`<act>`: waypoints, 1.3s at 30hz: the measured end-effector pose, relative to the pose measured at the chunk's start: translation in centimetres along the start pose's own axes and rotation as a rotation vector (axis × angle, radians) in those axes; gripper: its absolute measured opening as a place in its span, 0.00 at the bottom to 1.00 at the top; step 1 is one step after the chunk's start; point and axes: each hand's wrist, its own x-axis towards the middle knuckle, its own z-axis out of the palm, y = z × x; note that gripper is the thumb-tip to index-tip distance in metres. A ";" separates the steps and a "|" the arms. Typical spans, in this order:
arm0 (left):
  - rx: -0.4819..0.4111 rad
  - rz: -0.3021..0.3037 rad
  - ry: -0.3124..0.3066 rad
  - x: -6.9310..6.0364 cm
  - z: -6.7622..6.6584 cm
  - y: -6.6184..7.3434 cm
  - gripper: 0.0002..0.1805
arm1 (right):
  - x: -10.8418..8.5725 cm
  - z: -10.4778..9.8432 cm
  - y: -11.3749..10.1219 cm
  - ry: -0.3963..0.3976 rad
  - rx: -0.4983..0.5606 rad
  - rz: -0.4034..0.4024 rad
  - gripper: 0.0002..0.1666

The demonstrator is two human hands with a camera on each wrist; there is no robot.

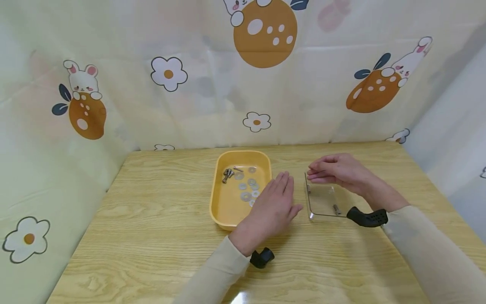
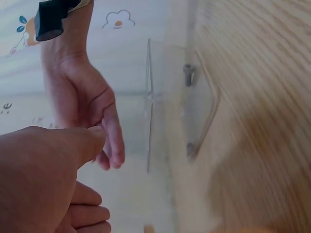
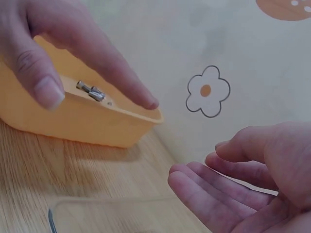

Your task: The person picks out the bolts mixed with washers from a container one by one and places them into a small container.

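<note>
Above the clear box [image 1: 327,215], a right hand [image 1: 339,172] with loosely bent fingers

Toward the right of the bench [image 1: 159,215], the clear box stands open at the top, with one bolt [image 1: 336,210] near its front and a second bolt [image 1: 309,189] by its left wall. The right hand hovers over the far left corner, apart from the rim. Its fingers are relaxed and point leftward, the thumb close to the index finger, and the palm faces the left hand [image 1: 271,204].

That left hand is turned back-up, its fingers straight and pressed together, the thumb spread away from them. It reaches across the near right part of a yellow tray [image 1: 225,204] (whether it touches the edge, I cannot tell). Inside the tray lie scattered flat washers [image 1: 246,196], a small cluster of bolts [image 1: 228,172] and a thin pin [image 1: 238,169].

Both forearms wear pale sleeves [image 1: 425,245], with a black wrist mount [image 1: 367,217] at the right wrist and another at the left.

Behind the bench hangs a cloth [image 1: 205,114] printed with flowers, rabbits and orange fruit. Its lettering [image 2: 7,105], at the left edge of the left wrist view, is cut off; only an "e" can be read.
</note>
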 end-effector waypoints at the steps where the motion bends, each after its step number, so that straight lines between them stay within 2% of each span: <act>1: -0.005 -0.005 0.003 -0.2 -0.1 -0.3 0.39 | 0.1 0.2 -0.1 -0.006 0.000 0.001 0.23; 12: -0.067 -0.100 -0.017 -2.0 -0.6 -3.3 0.40 | 1.8 2.0 -0.6 -0.051 0.028 0.005 0.25; 22: -0.072 -0.141 -0.011 -3.4 -0.7 -5.3 0.42 | 3.2 3.7 -0.8 -0.069 0.033 -0.006 0.22; 29: -0.140 -0.192 -0.035 -4.5 -1.3 -7.0 0.44 | 4.5 5.2 -1.0 -0.085 0.056 -0.011 0.17; 36: -0.174 -0.261 -0.011 -5.8 -1.3 -8.8 0.47 | 5.6 6.9 -1.3 -0.106 0.068 -0.009 0.21; 39: -0.179 -0.288 -0.004 -6.4 -1.2 -9.5 0.48 | 6.1 7.6 -1.4 -0.105 0.065 0.001 0.20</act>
